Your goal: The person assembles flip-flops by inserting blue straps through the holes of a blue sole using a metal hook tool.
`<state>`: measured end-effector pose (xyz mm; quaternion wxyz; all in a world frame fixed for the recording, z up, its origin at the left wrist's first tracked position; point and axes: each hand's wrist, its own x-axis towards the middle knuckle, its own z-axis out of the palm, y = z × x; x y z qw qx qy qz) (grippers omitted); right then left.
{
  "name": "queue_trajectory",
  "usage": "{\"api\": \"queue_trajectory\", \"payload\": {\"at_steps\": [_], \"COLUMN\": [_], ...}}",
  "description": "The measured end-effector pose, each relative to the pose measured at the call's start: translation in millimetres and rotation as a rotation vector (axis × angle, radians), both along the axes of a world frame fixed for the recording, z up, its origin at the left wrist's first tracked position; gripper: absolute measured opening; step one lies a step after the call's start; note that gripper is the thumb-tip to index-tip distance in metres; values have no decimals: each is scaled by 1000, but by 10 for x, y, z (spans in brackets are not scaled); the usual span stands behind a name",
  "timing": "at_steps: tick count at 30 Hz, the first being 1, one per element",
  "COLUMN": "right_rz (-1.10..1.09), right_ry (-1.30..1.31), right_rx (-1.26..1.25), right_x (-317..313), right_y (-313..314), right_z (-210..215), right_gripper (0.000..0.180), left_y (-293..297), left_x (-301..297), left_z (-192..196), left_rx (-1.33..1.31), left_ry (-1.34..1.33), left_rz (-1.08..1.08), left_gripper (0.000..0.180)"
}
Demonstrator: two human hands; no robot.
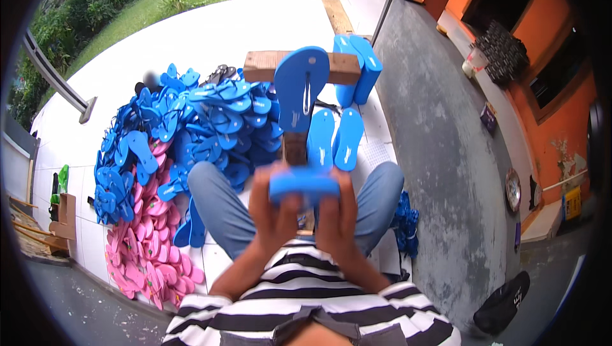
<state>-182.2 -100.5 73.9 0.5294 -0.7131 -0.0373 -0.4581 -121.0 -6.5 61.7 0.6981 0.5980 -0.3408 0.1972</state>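
Between my knees, my left hand (271, 209) and my right hand (336, 215) grip a blue flip-flop sole (305, 185) from both ends. It is seen edge-on and smeared by motion. Just beyond, another blue sole (293, 84) stands upright against a wooden crossbar (258, 65), with a narrow metal loop in front of it. The wooden post (294, 148) below runs back toward me. Two blue soles (320, 139) lie to the right of the post, and a stack of blue soles (366, 68) stands at the crossbar's right end.
A heap of blue flip-flops (220, 113) spreads left of my knee, with pink flip-flops (156, 244) nearer me. Blue straps (406, 225) lie by my right leg. A grey floor strip (440, 154) runs along the orange wall (542, 21). A black cap (502, 301) lies lower right.
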Motion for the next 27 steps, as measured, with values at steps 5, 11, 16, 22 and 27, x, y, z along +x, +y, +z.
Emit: {"api": "queue_trajectory", "payload": {"at_steps": [5, 11, 16, 22, 27], "right_rz": [147, 100, 66, 121, 85], "right_ry": [297, 96, 18, 136, 335], "right_rx": [124, -90, -33, 65, -93], "right_x": [-209, -202, -144, -109, -77], "right_y": [-145, -178, -135, -166, -175], "right_z": [-350, -240, -277, -305, -245], "right_gripper": [36, 39, 45, 39, 47], "left_y": [19, 100, 131, 138, 221], "left_x": [93, 117, 60, 60, 167], "left_z": [-114, 82, 168, 68, -106], "left_rx": [7, 84, 106, 140, 300], "left_ry": [-253, -408, -294, -258, -136], "left_rz": [-135, -208, -300, -228, -69], "left_gripper": [34, 30, 28, 29, 51]}}
